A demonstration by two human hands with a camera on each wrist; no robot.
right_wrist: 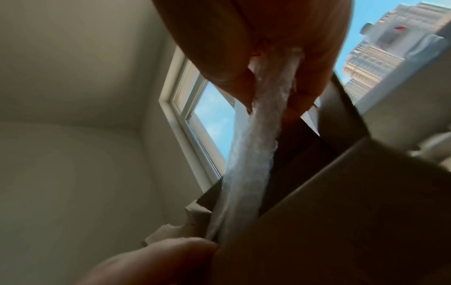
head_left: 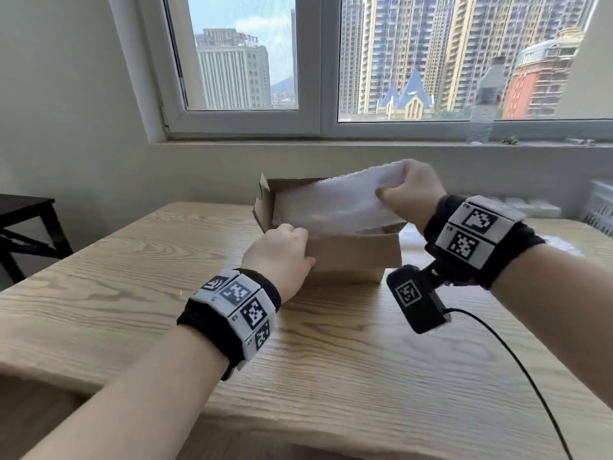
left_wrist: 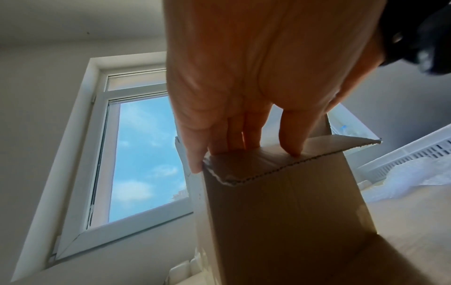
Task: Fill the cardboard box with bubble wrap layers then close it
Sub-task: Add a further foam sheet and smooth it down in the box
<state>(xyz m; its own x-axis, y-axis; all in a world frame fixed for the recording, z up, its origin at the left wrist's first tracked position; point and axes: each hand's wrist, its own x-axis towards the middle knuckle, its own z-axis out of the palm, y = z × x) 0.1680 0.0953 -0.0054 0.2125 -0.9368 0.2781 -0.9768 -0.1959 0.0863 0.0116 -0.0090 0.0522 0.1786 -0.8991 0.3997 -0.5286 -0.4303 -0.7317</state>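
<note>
An open cardboard box (head_left: 355,257) stands on the wooden table (head_left: 298,360) with its flaps up. My left hand (head_left: 278,250) grips the box's near-left corner, thumb outside and fingers (left_wrist: 291,135) over the near edge of the cardboard (left_wrist: 280,212). My right hand (head_left: 408,190) pinches the upper right end of a white bubble wrap sheet (head_left: 331,204) above the box's right side. The sheet slopes down to the left into the box. In the right wrist view the bubble wrap (right_wrist: 253,158) hangs from my fingers (right_wrist: 307,92) into the box (right_wrist: 341,212).
More bubble wrap (head_left: 564,247) lies on the table at the right, with a white slatted crate (head_left: 602,207) behind it. A plastic bottle (head_left: 484,104) stands on the windowsill. A dark side table (head_left: 26,227) is at the left. A black cable (head_left: 514,360) trails from my right wrist.
</note>
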